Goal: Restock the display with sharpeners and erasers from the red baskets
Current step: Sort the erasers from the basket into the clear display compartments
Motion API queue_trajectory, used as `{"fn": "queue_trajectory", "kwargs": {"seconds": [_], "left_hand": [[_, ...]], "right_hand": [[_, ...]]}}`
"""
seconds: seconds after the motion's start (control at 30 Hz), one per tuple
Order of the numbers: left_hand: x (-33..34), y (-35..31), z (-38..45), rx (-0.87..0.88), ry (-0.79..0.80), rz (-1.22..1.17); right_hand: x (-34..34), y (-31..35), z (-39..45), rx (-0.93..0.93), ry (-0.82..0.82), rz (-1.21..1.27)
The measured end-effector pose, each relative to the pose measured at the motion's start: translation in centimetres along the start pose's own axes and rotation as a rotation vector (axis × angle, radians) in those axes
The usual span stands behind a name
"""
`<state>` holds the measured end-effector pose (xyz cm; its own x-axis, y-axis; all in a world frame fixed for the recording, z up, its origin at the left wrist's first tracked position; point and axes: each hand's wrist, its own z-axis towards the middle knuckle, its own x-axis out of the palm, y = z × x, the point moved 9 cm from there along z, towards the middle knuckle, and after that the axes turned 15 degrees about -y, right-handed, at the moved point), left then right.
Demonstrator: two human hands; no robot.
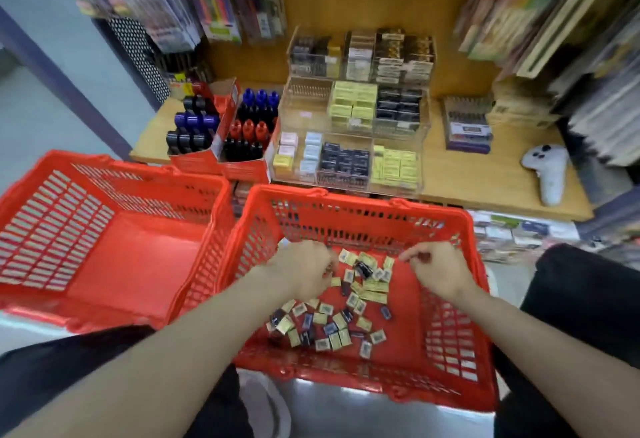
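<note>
The small packets (346, 313) you are to restock lie scattered loose over the floor of the right red basket (450, 361), yellowish ones and dark ones mixed, some overlapping, none stacked. Whether a given packet is a sharpener or an eraser cannot be read at this sharpness. Judged by their look, they are light, stiff little blocks in smooth wrappers: no risk of breakage, but they will likely slide on the plastic floor and slip from a loose pinch. Take each across its short sides between thumb and fingertip, or gather several into a cupped palm; do not scoop against the slotted walls, where corners could catch.

Your left hand (304, 271) is down in the basket at the far edge of the scatter, fingers curled under. It appears to be closing on packets, but what it holds, if anything, is hidden by the back of the hand. Your right hand (440, 269) hovers above the basket floor near the far wall, fingers drawn in toward the thumb; whether a packet sits between them cannot be told.

The left red basket (114, 250) shows no stock. The clear compartment display (353, 132) stands just beyond the baskets on the wooden shelf (485, 181), one upper-left compartment looking unfilled.
</note>
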<state>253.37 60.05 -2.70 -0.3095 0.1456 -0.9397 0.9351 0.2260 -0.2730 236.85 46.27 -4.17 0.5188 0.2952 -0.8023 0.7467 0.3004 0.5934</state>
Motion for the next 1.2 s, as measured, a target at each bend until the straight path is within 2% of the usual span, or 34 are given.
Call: {"fn": "queue_trajectory", "kwargs": {"seconds": [0.13, 0.2, 0.3, 0.4, 0.5, 0.63, 0.77, 0.9, 0.97, 1.07, 1.13, 1.2], "left_hand": [[9.6, 1.1, -4.4, -0.181, 0.258, -0.110], [12.6, 2.4, -5.6, -0.262, 0.329, -0.165], [14.6, 4.9, -4.9, -0.404, 0.328, -0.303], [16.1, 7.5, -2.4, -0.569, 0.230, -0.461], [18.5, 9.0, 0.4, -0.644, 0.132, -0.554], [21.0, 8.3, 3.2, -0.697, 0.126, -0.712], [21.7, 7.5, 4.8, -0.762, 0.084, -0.806], [21.8, 7.4, 5.5, -0.866, 0.030, -0.946], [21.8, 7.5, 5.7, -0.917, 0.002, -1.002], [22.0, 6.6, 5.6, -1.022, 0.007, -1.153], [22.6, 5.3, 5.7, -1.113, 0.008, -1.377], [22.5, 4.7, 5.9, -1.171, -0.044, -1.492]], "right_hand": [[6.4, -9.5, -5.7, 0.530, 0.241, 0.128], [7.8, -11.5, -7.1, 0.654, 0.266, 0.141], [9.3, -11.8, -5.4, 0.569, 0.291, 0.047], [11.6, -12.0, -3.0, 0.449, 0.253, -0.038], [14.0, -11.0, -0.8, 0.239, 0.221, -0.135], [16.8, -9.1, 1.3, 0.059, 0.149, -0.182], [18.8, -8.6, 2.8, 0.129, 0.072, -0.363], [19.4, -8.3, 3.1, 0.159, -0.001, -0.435], [19.2, -8.5, 2.9, 0.178, -0.003, -0.386], [19.0, -7.7, 2.2, 0.204, 0.021, -0.086], [18.9, -5.8, 1.3, 0.132, 0.031, 0.061], [18.6, -3.7, 0.9, 0.036, 0.056, 0.143]]}}
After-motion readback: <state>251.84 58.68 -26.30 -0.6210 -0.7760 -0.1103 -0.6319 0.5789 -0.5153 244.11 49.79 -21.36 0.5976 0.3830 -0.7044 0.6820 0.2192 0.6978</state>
